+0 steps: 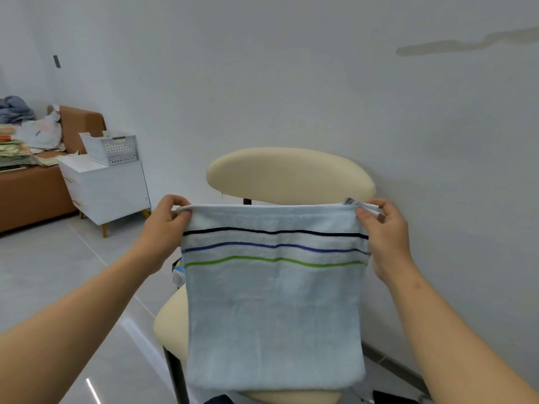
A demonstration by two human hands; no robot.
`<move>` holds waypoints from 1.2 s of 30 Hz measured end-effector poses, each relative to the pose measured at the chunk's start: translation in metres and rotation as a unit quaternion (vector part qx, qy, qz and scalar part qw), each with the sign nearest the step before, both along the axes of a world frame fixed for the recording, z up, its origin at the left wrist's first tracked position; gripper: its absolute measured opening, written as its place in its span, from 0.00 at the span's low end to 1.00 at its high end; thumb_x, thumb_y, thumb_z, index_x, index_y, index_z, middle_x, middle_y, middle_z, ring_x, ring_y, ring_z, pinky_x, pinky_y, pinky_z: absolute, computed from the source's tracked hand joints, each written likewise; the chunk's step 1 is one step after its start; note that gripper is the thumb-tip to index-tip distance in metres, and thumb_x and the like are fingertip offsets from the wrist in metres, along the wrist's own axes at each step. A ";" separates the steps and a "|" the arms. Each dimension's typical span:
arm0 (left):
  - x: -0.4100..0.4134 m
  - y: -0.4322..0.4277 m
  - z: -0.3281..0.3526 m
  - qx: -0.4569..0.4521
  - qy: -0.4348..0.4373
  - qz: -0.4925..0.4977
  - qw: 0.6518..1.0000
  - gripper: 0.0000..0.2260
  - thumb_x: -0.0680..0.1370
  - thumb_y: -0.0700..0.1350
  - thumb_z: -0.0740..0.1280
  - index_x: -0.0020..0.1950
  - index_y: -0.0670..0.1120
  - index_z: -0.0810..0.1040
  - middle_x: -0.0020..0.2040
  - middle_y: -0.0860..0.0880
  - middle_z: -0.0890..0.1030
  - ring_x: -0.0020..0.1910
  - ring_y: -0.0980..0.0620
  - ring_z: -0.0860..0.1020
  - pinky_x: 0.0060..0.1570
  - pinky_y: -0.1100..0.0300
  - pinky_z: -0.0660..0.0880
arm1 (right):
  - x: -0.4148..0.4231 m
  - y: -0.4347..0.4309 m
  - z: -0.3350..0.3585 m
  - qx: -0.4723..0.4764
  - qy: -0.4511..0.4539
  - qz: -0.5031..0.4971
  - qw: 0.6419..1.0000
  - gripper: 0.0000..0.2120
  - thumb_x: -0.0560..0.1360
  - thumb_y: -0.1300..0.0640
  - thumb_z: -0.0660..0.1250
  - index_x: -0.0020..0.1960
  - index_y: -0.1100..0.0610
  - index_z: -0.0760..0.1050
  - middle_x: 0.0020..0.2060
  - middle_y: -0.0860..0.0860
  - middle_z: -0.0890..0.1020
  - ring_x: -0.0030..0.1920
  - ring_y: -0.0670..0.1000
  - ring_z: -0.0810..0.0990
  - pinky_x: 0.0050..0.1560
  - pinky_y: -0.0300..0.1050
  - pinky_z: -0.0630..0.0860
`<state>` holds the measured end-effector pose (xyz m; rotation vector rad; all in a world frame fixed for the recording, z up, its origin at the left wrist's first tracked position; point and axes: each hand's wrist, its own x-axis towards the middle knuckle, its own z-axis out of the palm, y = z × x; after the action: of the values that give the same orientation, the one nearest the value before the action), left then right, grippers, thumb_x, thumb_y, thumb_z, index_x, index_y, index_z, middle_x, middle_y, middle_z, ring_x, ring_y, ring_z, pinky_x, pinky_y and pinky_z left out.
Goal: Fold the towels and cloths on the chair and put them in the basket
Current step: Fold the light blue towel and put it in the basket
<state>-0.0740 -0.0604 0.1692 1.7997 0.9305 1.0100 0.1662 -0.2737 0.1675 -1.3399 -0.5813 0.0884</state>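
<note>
1. You held the towel (274, 301) up in front of the chair (291, 173). Its top edge ran level just below the chair's backrest and its lower edge hung over the seat.
2. Your left hand (164, 228) pinched the top corner on the chair's left side, with thumb and fingers (175, 201) clamped on the hem.
3. Your right hand (386, 237) pinched the opposite corner on the chair's right side, its fingers clamped on the hem beside a small label (350, 201).
4. The towel was light blue, with a black, a blue and a green stripe across its upper part, and two layers showed at its top edge.
5. A colourful item (178, 268) peeked out on the chair's seat, behind the towel's left edge.
6. The basket (112, 148), white and perforated, sat on a white counter (108, 191) well to the left of the chair and farther back. You could not tell what it held.
7. Beyond that counter, further left of the chair, a brown sofa (29, 193) carried piles of cloth (17, 141).
</note>
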 end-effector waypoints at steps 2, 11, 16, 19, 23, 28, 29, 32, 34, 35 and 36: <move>-0.003 -0.004 0.006 -0.030 -0.052 -0.019 0.998 0.08 0.81 0.42 0.59 0.44 0.53 0.70 0.41 0.46 0.75 0.38 0.47 0.73 0.38 0.52 0.73 | -0.005 -0.007 0.008 0.014 0.034 0.026 0.999 0.09 0.76 0.63 0.64 0.41 0.50 0.72 0.37 0.49 0.77 0.36 0.46 0.75 0.36 0.40 0.75; -0.001 0.003 0.024 -0.251 -0.139 -0.075 0.955 0.06 0.78 0.41 0.64 0.43 0.52 0.74 0.30 0.49 0.77 0.23 0.55 0.75 0.22 0.67 0.74 | 0.017 -0.015 0.009 -0.088 0.293 0.294 0.905 0.20 0.71 0.56 0.65 0.61 0.64 0.73 0.51 0.61 0.80 0.44 0.57 0.81 0.40 0.49 0.81; 0.026 0.032 -0.014 -0.224 -0.002 -0.052 0.973 0.13 0.79 0.35 0.58 0.38 0.49 0.71 0.36 0.46 0.73 0.30 0.49 0.72 0.25 0.62 0.73 | 0.035 0.009 -0.029 -0.161 0.319 0.148 0.922 0.07 0.77 0.63 0.61 0.52 0.65 0.74 0.35 0.60 0.81 0.32 0.56 0.80 0.25 0.44 0.79; 0.048 0.052 -0.048 -0.140 0.112 -0.035 0.983 0.15 0.77 0.34 0.54 0.36 0.49 0.72 0.38 0.46 0.71 0.36 0.49 0.68 0.33 0.60 0.66 | 0.047 0.029 -0.057 -0.208 0.226 0.053 0.950 0.06 0.76 0.67 0.62 0.42 0.58 0.72 0.36 0.56 0.79 0.34 0.53 0.77 0.33 0.45 0.76; 0.073 0.074 -0.081 -0.087 0.167 -0.016 0.982 0.16 0.75 0.32 0.53 0.35 0.48 0.73 0.40 0.45 0.72 0.40 0.47 0.69 0.41 0.56 0.69 | 0.061 0.049 -0.093 -0.264 0.111 -0.029 0.958 0.10 0.74 0.67 0.65 0.38 0.53 0.72 0.40 0.53 0.77 0.41 0.53 0.74 0.41 0.44 0.71; 0.095 0.096 -0.114 -0.012 0.233 0.008 0.972 0.17 0.76 0.35 0.53 0.41 0.51 0.78 0.47 0.46 0.75 0.45 0.45 0.73 0.45 0.55 0.72 | 0.077 0.074 -0.119 -0.298 0.053 -0.098 0.948 0.04 0.73 0.63 0.67 0.44 0.56 0.75 0.35 0.45 0.73 0.39 0.50 0.72 0.34 0.42 0.69; 0.097 0.099 -0.121 -0.009 0.242 0.004 0.970 0.18 0.77 0.34 0.52 0.46 0.52 0.79 0.50 0.46 0.75 0.47 0.44 0.74 0.48 0.53 0.73 | 0.078 0.080 -0.123 -0.298 0.063 -0.103 0.947 0.03 0.73 0.63 0.67 0.45 0.56 0.76 0.35 0.46 0.75 0.39 0.51 0.73 0.39 0.45 0.73; 0.097 0.100 -0.142 0.053 0.304 -0.021 0.951 0.23 0.75 0.31 0.55 0.62 0.52 0.76 0.64 0.44 0.73 0.60 0.40 0.71 0.61 0.48 0.70 | 0.074 0.088 -0.137 -0.324 0.067 -0.101 0.938 0.13 0.75 0.61 0.64 0.59 0.55 0.76 0.46 0.53 0.80 0.46 0.56 0.78 0.52 0.50 0.75; 0.094 0.088 -0.157 0.120 0.369 -0.033 0.921 0.24 0.76 0.32 0.59 0.67 0.53 0.71 0.73 0.47 0.63 0.68 0.40 0.63 0.67 0.48 0.63 | 0.062 0.085 -0.146 -0.352 0.029 -0.076 0.932 0.20 0.76 0.62 0.62 0.68 0.54 0.69 0.44 0.53 0.79 0.47 0.54 0.76 0.48 0.44 0.71; 0.090 0.078 -0.162 0.137 0.377 -0.039 0.915 0.24 0.76 0.33 0.60 0.68 0.54 0.70 0.74 0.47 0.61 0.69 0.41 0.61 0.67 0.49 0.61 | 0.052 0.082 -0.152 -0.366 0.008 -0.060 0.928 0.21 0.77 0.62 0.62 0.69 0.54 0.68 0.45 0.54 0.78 0.46 0.52 0.75 0.46 0.43 0.68; 0.086 0.066 -0.169 0.162 0.363 -0.053 0.916 0.24 0.76 0.33 0.61 0.68 0.54 0.72 0.73 0.46 0.63 0.69 0.40 0.63 0.66 0.49 0.62 | 0.041 0.079 -0.158 -0.376 -0.012 -0.039 0.926 0.21 0.76 0.62 0.62 0.68 0.54 0.69 0.49 0.55 0.78 0.47 0.51 0.74 0.46 0.42 0.67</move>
<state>0.0118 0.0056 0.0000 2.5573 1.1180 0.4199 0.2072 -0.1950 0.0093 -2.1110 -0.5320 0.2492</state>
